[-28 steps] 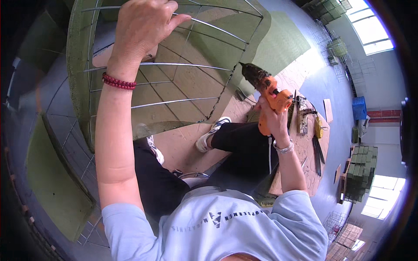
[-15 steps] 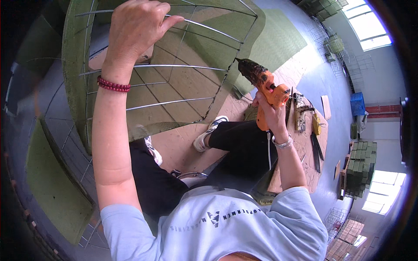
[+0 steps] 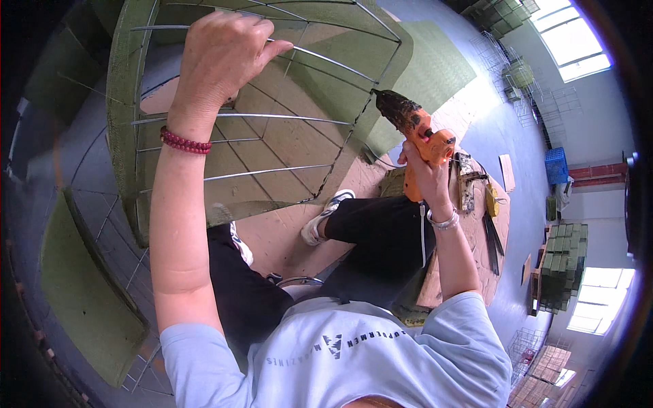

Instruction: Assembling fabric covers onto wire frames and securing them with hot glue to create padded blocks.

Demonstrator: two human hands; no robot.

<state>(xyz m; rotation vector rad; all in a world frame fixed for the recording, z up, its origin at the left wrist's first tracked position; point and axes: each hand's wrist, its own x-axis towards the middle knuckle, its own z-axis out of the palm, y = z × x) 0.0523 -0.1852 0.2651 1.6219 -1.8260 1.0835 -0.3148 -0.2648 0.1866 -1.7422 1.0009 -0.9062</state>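
Observation:
My left hand [image 3: 228, 58] is closed round a wire of a metal wire frame [image 3: 325, 166], thumb stretched along it. Green mesh [image 3: 124, 136] covers the frame's left side and curves along its lower edge. In my right hand [image 3: 430, 178] is an orange glue gun [image 3: 413, 122], its front smeared black. The nozzle tip is at the frame's right-hand edge wire, near a crosswire's end; whether it touches is hard to tell. Dark glue [image 3: 342, 149] lies in beads down that edge below the tip. A white cord hangs from the gun's handle.
A cardboard-topped surface [image 3: 449, 265] at my right bears a stained block [image 3: 466, 187], a yellow object [image 3: 492, 200] and black strips [image 3: 492, 241]. Green mesh sheets [image 3: 435, 61] lie beyond the frame. A curved green panel [image 3: 85, 285] leans at left. A blue crate [image 3: 556, 165] stands far right.
The wire frame and my left hand have shifted slightly right and down. The glue gun's tip stays at the edge wire, a little further up along the frame.

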